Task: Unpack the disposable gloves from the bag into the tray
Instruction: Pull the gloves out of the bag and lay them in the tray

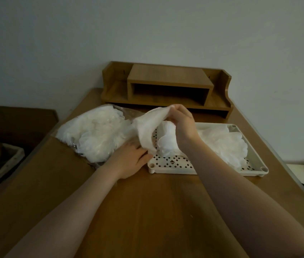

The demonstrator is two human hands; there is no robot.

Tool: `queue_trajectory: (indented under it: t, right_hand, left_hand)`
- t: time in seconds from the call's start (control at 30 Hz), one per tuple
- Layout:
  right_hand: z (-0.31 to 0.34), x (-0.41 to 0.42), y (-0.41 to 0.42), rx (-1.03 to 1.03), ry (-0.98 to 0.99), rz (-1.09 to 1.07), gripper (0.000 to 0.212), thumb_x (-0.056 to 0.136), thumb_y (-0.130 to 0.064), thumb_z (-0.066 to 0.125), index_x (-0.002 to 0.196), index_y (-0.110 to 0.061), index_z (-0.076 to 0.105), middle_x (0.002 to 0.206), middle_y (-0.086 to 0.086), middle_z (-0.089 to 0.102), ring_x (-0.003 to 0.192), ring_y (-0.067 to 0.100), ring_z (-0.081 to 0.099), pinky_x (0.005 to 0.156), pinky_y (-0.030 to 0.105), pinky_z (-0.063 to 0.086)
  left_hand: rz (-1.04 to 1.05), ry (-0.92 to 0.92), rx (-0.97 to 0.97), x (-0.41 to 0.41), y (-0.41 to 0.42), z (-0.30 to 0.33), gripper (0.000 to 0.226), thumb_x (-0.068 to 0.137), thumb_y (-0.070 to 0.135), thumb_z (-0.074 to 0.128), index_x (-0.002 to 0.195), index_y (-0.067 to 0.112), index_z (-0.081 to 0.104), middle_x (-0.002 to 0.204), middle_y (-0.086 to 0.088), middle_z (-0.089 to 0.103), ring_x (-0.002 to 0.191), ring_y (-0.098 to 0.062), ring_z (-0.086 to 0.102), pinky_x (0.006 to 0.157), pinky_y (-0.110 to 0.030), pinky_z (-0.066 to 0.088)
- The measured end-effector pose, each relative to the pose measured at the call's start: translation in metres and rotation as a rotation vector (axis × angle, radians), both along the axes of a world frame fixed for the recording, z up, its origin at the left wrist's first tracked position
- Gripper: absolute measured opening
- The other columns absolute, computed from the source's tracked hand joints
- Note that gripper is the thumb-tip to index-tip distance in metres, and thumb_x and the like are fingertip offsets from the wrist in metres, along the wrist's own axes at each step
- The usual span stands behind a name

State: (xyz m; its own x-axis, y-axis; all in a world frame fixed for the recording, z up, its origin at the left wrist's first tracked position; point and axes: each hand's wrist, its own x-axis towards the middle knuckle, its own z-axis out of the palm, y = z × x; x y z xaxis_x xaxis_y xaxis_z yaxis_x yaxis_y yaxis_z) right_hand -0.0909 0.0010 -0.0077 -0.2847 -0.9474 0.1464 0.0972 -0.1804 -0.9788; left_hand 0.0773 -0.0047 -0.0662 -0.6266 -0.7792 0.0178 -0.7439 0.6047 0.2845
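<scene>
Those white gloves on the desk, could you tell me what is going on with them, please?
A person is moving disposable gloves from a clear bag into a white perforated tray on a wooden table. The right hand pinches a glove and holds it up over the tray's left part. The left hand rests at the bag's mouth, beside the tray's near left corner. A pile of gloves already lies in the tray, and many remain in the bag.

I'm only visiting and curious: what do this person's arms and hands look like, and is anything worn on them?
Both forearms are bare up to the frame's bottom edge, so no sleeve shows. The left hand and right hand are bare too: no glove, watch, ring or bracelet can be made out in the dim picture.
</scene>
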Motion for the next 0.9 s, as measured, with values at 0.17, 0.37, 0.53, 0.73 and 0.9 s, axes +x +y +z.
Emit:
queue_trajectory:
  t: [0.17,0.37,0.53,0.73,0.9]
  right_hand:
    - [0.007,-0.006,0.000,-0.050,-0.253,0.005,0.026,0.097,-0.007,0.043,0.073,-0.011,0.050,0.068,0.000,0.051,0.064,0.012,0.049,0.070,0.027,0.042]
    - [0.008,-0.018,0.016,0.021,-0.381,0.036,0.024,0.097,-0.017,0.043,0.075,-0.012,0.053,0.072,0.000,0.056,0.070,0.015,0.052,0.076,0.031,0.043]
    - [0.020,-0.039,0.032,0.074,-0.519,0.114,0.026,0.095,-0.030,0.046,0.092,-0.013,0.066,0.086,0.003,0.068,0.078,0.020,0.065,0.075,0.033,0.054]
    - [0.028,-0.063,0.049,0.121,-0.539,0.268,0.031,0.092,-0.029,0.047,0.078,-0.013,0.069,0.077,0.002,0.067,0.066,0.018,0.065,0.062,0.026,0.054]
    - [0.028,-0.079,0.058,0.206,-0.474,0.393,0.018,0.081,-0.024,0.053,0.081,-0.011,0.065,0.077,0.004,0.065,0.068,0.019,0.063,0.064,0.027,0.054]
  left_hand:
    - [0.100,-0.215,-0.003,0.020,-0.012,0.007,0.057,0.100,0.050,0.020,0.151,0.028,0.010,0.159,0.002,0.009,0.145,-0.018,0.009,0.115,-0.032,0.009]
    - [0.177,0.209,0.171,0.000,0.000,0.025,0.037,0.098,0.017,0.040,0.135,0.015,0.042,0.132,-0.004,0.048,0.114,-0.018,0.049,0.092,-0.029,0.041]
    - [0.271,0.757,0.535,-0.028,0.010,0.043,0.015,0.097,0.025,0.045,0.110,0.029,0.053,0.112,0.007,0.057,0.106,-0.011,0.052,0.088,-0.026,0.043]
    - [0.623,0.169,0.156,-0.034,0.013,0.063,0.044,0.095,0.049,0.038,0.084,0.012,0.058,0.070,-0.004,0.065,0.064,-0.017,0.063,0.060,-0.029,0.050]
    - [0.441,0.570,-0.105,-0.054,0.015,0.085,0.045,0.100,0.046,0.027,0.098,0.013,0.058,0.080,0.003,0.059,0.070,-0.009,0.053,0.061,-0.028,0.040]
